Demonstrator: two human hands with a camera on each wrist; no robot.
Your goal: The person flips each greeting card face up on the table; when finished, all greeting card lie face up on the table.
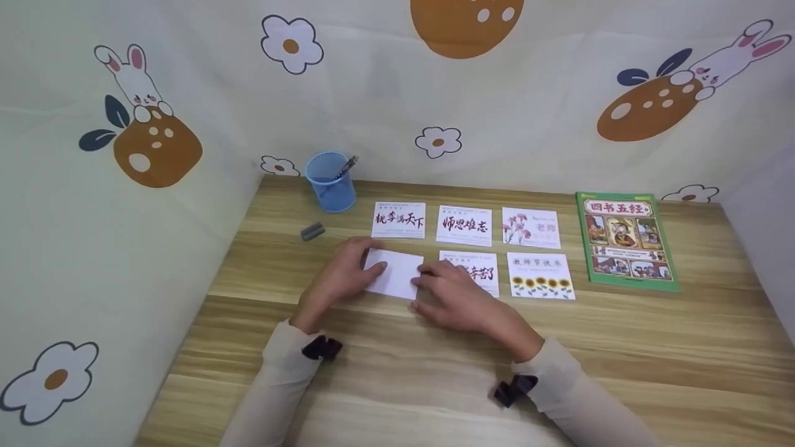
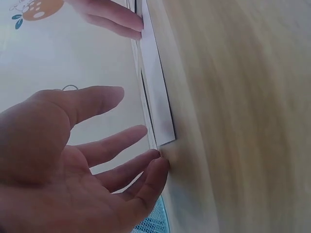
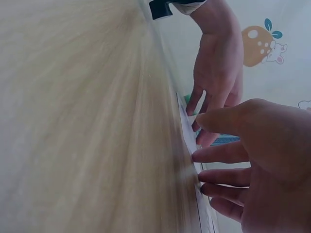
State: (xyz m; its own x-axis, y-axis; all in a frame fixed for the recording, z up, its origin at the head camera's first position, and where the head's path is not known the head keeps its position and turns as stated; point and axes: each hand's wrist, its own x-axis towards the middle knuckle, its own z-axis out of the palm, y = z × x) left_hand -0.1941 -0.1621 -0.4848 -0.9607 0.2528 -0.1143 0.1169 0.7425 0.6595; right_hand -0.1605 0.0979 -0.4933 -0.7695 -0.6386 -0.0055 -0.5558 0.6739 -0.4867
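A blank white card [image 1: 397, 280] lies flat on the wooden table. My left hand [image 1: 349, 268] is at the card's left side; in the left wrist view its thumb [image 2: 104, 99] stands raised, while the lower fingertips [image 2: 158, 167] rest by the card's corner. At the right edge, my right hand [image 1: 463, 299] touches the card with loosely extended fingers [image 3: 223, 177]. Partly under the right hand lies a card with dark red brush lettering [image 1: 484, 273]. A sunflower card [image 1: 541, 284] sits to its right.
Behind is a row of two lettered cards [image 1: 399, 226] [image 1: 464, 226] and a carnation card [image 1: 531, 233]. A green-bordered book [image 1: 626, 242] lies at right. At back left stand a blue mesh pen cup [image 1: 332, 192] and a small grey block [image 1: 312, 231]. Printed cloth [image 1: 366, 105] borders the table.
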